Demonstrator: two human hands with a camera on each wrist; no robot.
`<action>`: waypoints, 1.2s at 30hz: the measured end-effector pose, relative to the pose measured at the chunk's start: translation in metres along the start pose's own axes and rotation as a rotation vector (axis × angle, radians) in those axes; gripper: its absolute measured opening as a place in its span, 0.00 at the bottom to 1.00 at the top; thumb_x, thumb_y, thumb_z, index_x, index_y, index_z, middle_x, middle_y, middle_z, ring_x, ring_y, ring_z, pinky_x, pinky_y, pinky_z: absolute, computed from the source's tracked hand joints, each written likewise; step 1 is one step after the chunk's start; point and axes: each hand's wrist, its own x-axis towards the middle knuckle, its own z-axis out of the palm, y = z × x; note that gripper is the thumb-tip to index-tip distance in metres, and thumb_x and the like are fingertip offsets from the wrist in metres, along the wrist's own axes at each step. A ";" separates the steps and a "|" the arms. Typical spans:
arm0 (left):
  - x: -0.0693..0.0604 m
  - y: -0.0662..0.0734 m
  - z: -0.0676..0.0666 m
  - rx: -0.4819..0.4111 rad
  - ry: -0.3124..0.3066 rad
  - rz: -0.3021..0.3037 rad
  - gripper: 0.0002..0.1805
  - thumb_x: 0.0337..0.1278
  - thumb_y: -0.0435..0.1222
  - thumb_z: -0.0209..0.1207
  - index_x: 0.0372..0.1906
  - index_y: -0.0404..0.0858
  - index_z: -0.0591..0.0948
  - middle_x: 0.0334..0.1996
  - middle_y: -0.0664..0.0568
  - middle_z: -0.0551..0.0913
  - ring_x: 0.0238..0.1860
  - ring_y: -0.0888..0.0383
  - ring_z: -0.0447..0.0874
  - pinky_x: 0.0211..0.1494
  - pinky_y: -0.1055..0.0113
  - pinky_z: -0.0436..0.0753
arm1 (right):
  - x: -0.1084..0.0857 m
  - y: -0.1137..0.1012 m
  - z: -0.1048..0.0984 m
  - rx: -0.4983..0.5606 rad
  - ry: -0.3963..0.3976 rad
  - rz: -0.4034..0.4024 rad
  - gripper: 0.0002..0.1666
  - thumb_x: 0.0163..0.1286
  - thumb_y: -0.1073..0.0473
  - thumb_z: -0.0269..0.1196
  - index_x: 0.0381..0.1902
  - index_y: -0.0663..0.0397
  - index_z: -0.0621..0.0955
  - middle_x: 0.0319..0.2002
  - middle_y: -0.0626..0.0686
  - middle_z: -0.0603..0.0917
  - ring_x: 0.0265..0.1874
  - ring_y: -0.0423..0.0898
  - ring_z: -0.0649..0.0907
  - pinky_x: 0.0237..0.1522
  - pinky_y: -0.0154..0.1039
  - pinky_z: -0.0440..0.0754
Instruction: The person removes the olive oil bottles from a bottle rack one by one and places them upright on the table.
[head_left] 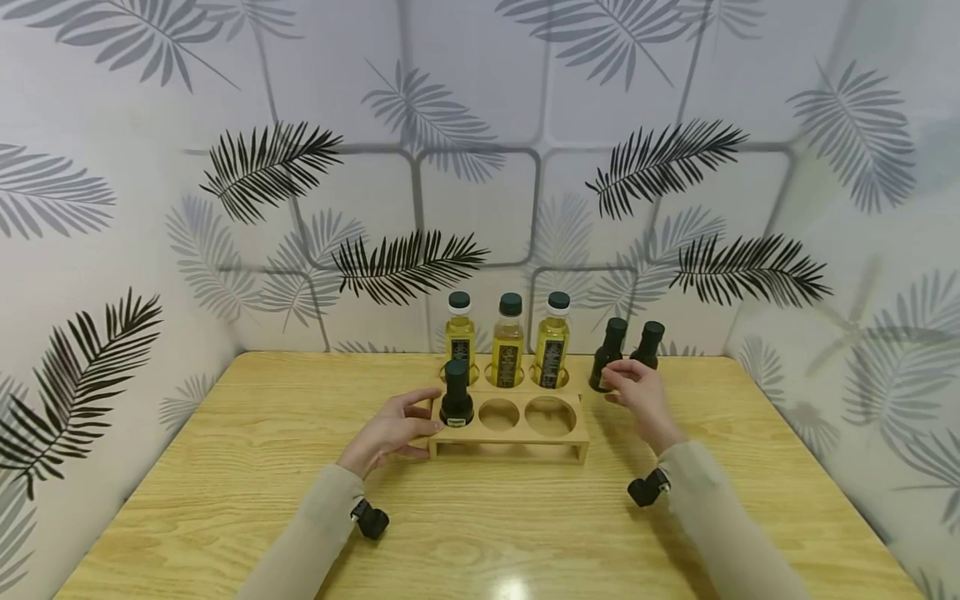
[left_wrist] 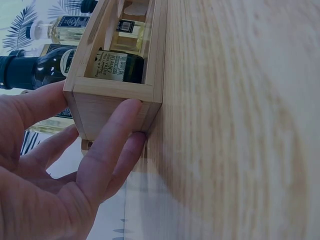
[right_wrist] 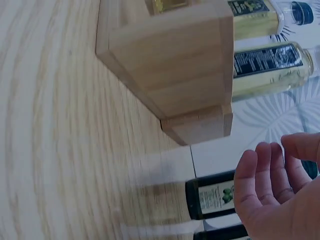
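Note:
A two-tier wooden bottle rack [head_left: 512,450] stands mid-table. My left hand [head_left: 393,433] rests against its left end, and the left wrist view shows fairly straight fingers [left_wrist: 112,135] touching the end panel. One dark olive oil bottle [head_left: 456,400] stands in the front row's left hole, beside that hand; the other two front holes hold nothing. To the right of the rack, my right hand [head_left: 637,396] is at a dark bottle [head_left: 612,354], fingers loosely bent. In the right wrist view the hand partly covers this bottle [right_wrist: 212,195]; contact is unclear.
Three clear bottles of yellow oil [head_left: 507,354] with green caps fill the rack's back row. A second dark bottle [head_left: 647,342] stands right of the first, partly behind my right hand. The wood-grain table [head_left: 480,525] meets a leaf-patterned wall [head_left: 480,208] at the back.

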 end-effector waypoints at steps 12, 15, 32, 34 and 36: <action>-0.001 0.001 0.000 0.003 -0.013 0.012 0.34 0.61 0.32 0.64 0.72 0.50 0.69 0.64 0.34 0.68 0.54 0.46 0.80 0.43 0.50 0.87 | -0.008 -0.005 0.030 0.098 -0.139 -0.020 0.17 0.73 0.61 0.60 0.54 0.67 0.76 0.40 0.51 0.84 0.38 0.41 0.85 0.46 0.39 0.86; -0.003 -0.003 -0.002 -0.004 -0.007 0.007 0.34 0.61 0.31 0.63 0.72 0.49 0.69 0.63 0.34 0.69 0.52 0.47 0.81 0.42 0.49 0.88 | -0.013 -0.003 0.045 0.087 -0.175 -0.045 0.20 0.73 0.60 0.60 0.56 0.70 0.76 0.43 0.55 0.86 0.39 0.43 0.86 0.44 0.37 0.86; 0.002 0.001 -0.001 0.012 -0.004 0.005 0.34 0.61 0.32 0.64 0.72 0.51 0.69 0.64 0.35 0.69 0.55 0.45 0.79 0.42 0.49 0.88 | -0.040 -0.014 0.108 -0.098 -0.328 -0.135 0.22 0.69 0.56 0.65 0.59 0.59 0.81 0.55 0.58 0.84 0.53 0.49 0.84 0.52 0.41 0.84; 0.002 0.001 -0.001 0.010 -0.003 0.008 0.34 0.61 0.32 0.64 0.72 0.51 0.69 0.64 0.36 0.69 0.55 0.46 0.80 0.42 0.49 0.88 | -0.042 -0.014 0.115 -0.110 -0.335 -0.152 0.23 0.69 0.56 0.65 0.59 0.58 0.81 0.55 0.57 0.84 0.54 0.48 0.83 0.54 0.42 0.83; 0.001 0.001 0.000 0.010 -0.005 0.005 0.35 0.61 0.32 0.64 0.72 0.51 0.69 0.64 0.35 0.69 0.55 0.46 0.80 0.42 0.49 0.88 | -0.043 -0.014 0.120 -0.118 -0.342 -0.161 0.23 0.69 0.56 0.65 0.59 0.58 0.81 0.55 0.57 0.84 0.55 0.49 0.83 0.56 0.44 0.82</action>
